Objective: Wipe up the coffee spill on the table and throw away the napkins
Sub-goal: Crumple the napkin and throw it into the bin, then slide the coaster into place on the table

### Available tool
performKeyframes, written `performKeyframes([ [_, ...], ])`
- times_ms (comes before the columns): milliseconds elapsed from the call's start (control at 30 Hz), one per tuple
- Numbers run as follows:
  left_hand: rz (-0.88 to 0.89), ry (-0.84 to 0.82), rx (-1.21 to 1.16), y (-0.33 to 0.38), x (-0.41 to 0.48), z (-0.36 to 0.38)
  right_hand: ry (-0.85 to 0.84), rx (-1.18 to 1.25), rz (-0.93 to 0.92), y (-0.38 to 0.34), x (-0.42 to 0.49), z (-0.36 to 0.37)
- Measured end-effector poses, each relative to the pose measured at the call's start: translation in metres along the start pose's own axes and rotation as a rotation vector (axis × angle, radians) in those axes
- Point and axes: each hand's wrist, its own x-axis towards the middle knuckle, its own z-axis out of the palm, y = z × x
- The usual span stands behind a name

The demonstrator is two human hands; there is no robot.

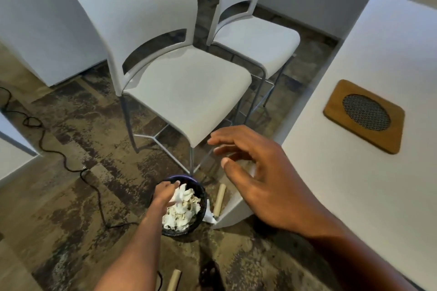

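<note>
Left hand (165,195) down at the rim of the small dark bin (199,222) on the floor, fingers on the crumpled napkins (182,211); grip there impossible to tell, clenched or released. Right hand (262,172) spread open, grasping nothing, hovering beside the tabletop (354,184). Bin heaped full: risk of wads springing back out, or the light bin tipping under a hard push. One white scrap (210,216) already outside, beside the cardboard tube (219,199)
</note>
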Motion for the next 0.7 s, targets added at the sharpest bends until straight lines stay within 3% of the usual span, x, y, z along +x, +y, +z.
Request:
performKeyframes([
  [133,0.120,0.041,-0.259,0.031,-0.025,0.015,0.137,-0.037,0.026,-0.002,-0.021,-0.043],
  [233,0.367,0.180,-0.373,0.072,-0.069,0.024,0.284,-0.059,0.075,0.006,-0.043,-0.076],
  [333,0.600,0.174,-0.449,0.119,-0.127,0.032,0.436,-0.107,0.149,0.027,-0.065,-0.114],
  [533,1.046,-0.101,-0.137,0.195,-0.255,0.083,0.899,-0.263,0.328,0.095,-0.086,-0.183],
  [633,1.165,-0.261,0.107,0.218,-0.294,0.134,0.885,-0.335,0.508,0.129,-0.084,-0.204],
  [700,1.211,-0.269,0.287,0.227,-0.304,0.174,0.828,-0.351,0.606,0.144,-0.078,-0.213],
])
